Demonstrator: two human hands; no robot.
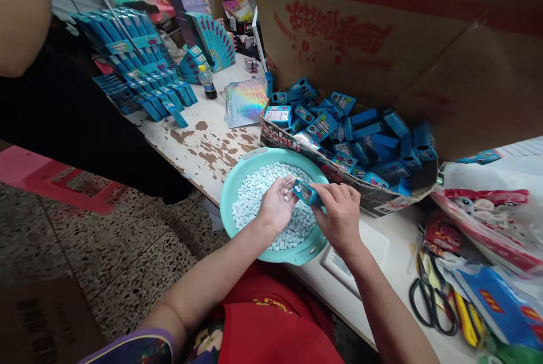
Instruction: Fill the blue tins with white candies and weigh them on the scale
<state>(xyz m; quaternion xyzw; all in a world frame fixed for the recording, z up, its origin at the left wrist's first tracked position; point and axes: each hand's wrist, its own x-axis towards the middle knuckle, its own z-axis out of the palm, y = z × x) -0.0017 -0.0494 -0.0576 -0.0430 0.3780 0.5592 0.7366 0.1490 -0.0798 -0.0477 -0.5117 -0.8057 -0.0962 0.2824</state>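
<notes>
A turquoise basin full of small pale pellets stands at the table's edge before me. My left hand is palm up over the pellets, fingers slightly curled, with a few pellets on it. My right hand grips a small blue box by its near end. The box's far end is tilted towards my left fingers, touching or nearly touching them. Just behind the basin, an open carton holds many similar blue boxes.
A white scale sits right of the basin, with black scissors and plastic bags further right. A large cardboard box rises behind. At left are a dark-topped bottle, stacked blue packs and a person in black.
</notes>
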